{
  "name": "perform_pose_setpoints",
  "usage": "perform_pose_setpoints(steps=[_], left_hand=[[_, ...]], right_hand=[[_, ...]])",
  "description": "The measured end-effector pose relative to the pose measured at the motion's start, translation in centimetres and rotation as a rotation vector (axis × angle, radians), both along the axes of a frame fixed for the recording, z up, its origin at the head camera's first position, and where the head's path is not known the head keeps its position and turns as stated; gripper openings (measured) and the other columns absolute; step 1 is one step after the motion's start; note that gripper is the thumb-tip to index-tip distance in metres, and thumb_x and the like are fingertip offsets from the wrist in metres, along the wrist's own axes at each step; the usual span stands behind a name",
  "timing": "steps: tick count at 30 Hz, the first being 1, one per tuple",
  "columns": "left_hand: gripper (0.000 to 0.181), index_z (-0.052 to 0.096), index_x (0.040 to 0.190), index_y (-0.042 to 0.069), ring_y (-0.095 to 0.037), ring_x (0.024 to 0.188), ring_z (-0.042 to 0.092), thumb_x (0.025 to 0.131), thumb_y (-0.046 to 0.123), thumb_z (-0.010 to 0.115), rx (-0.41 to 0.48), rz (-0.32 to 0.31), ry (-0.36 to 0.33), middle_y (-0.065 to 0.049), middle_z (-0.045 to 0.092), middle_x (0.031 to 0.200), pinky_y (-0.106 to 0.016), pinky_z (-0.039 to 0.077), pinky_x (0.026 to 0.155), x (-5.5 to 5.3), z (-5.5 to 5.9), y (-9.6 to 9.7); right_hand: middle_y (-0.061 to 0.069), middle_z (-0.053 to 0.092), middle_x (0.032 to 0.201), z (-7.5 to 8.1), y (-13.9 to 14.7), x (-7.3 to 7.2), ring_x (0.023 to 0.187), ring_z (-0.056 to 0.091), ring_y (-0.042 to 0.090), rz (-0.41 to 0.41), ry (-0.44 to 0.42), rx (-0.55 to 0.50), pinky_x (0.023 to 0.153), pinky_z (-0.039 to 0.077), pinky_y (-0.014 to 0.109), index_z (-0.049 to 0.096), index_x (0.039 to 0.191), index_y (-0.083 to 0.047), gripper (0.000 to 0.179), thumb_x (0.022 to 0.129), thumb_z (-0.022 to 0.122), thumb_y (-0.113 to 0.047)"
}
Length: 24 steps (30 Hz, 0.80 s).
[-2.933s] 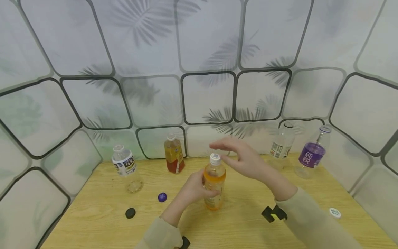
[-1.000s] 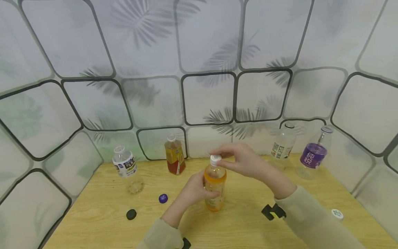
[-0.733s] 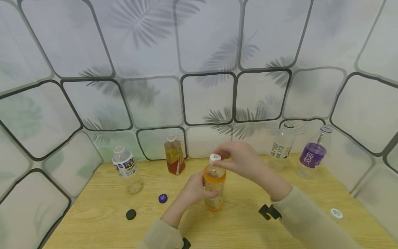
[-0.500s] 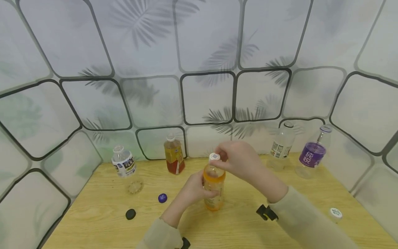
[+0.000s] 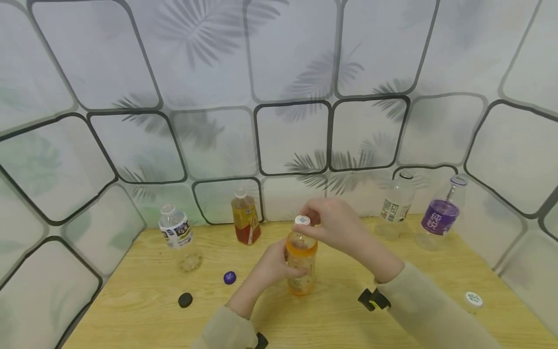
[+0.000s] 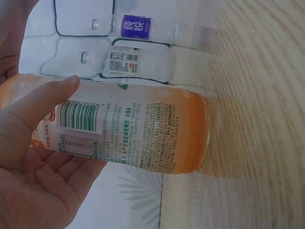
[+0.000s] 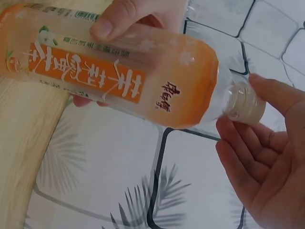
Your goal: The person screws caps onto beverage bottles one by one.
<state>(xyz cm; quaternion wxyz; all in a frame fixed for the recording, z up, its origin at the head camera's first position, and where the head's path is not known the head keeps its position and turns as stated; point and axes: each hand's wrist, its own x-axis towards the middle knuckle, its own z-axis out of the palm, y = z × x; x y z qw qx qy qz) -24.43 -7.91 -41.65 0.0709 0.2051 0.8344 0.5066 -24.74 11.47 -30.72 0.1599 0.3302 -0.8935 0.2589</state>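
An orange-labelled drink bottle (image 5: 302, 252) stands upright on the table at the middle of the head view. My left hand (image 5: 274, 264) grips it round the body, thumb across the front; in the left wrist view that thumb lies beside the barcode on the label (image 6: 143, 129). On the bottle's neck sits a white cap (image 5: 302, 220), which my right hand (image 5: 334, 225) pinches between thumb and curled fingers. The right wrist view shows the thumb on one side of the cap (image 7: 256, 109) and fingertips at the other.
Left on the wooden table (image 5: 144, 300) are a clear bottle (image 5: 176, 235) and a red-and-yellow one (image 5: 246, 220), with purple (image 5: 229, 277) and black caps (image 5: 185, 300) before them. Right stand a clear bottle (image 5: 394, 208) and a purple-labelled one (image 5: 440, 216); a white cap (image 5: 473, 299) lies nearer.
My right hand has come from hovering with spread fingers beside the cap to pinching it, then turned at the wrist, its forearm shifting left. The left hand keeps its grip on the bottle.
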Motion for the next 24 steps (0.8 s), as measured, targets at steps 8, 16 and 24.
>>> perform_pose_setpoints(steps=[8, 16, 24], left_hand=[[0.055, 0.064, 0.133, 0.004, -0.036, 0.122, 0.070, 0.084, 0.009, 0.089, -0.015, 0.002, 0.006, -0.016, 0.074, 0.131, -0.054, 0.058, 0.106, 0.1, 0.2, 0.0], [0.058, 0.063, 0.137, 0.005, -0.037, 0.126, 0.069, 0.085, 0.009, 0.089, -0.001, -0.016, 0.004, -0.016, 0.073, 0.134, -0.055, 0.056, 0.109, 0.0, -0.1, -0.1], [0.059, 0.063, 0.136, 0.005, -0.038, 0.127, 0.068, 0.084, 0.010, 0.090, -0.004, -0.011, 0.010, -0.017, 0.072, 0.135, -0.056, 0.055, 0.109, -0.1, -0.2, -0.1]], right_hand=[[-0.007, 0.075, 0.077, -0.6, -0.7, 0.9, 0.071, 0.066, 0.005, -0.163, -0.055, -0.102, 0.066, 0.056, 0.028, 0.076, 0.087, -0.018, 0.020, 0.087, 0.088, -0.033], [0.001, 0.080, 0.103, -1.2, 0.5, 0.3, 0.094, 0.075, 0.017, -0.052, -0.220, -0.145, 0.087, 0.064, 0.039, 0.076, 0.117, -0.009, 0.040, 0.086, 0.090, -0.032], [0.010, 0.078, 0.125, -2.4, 1.8, 0.3, 0.117, 0.073, 0.032, -0.014, -0.323, -0.031, 0.106, 0.057, 0.054, 0.071, 0.131, -0.006, 0.063, 0.082, 0.093, -0.036]])
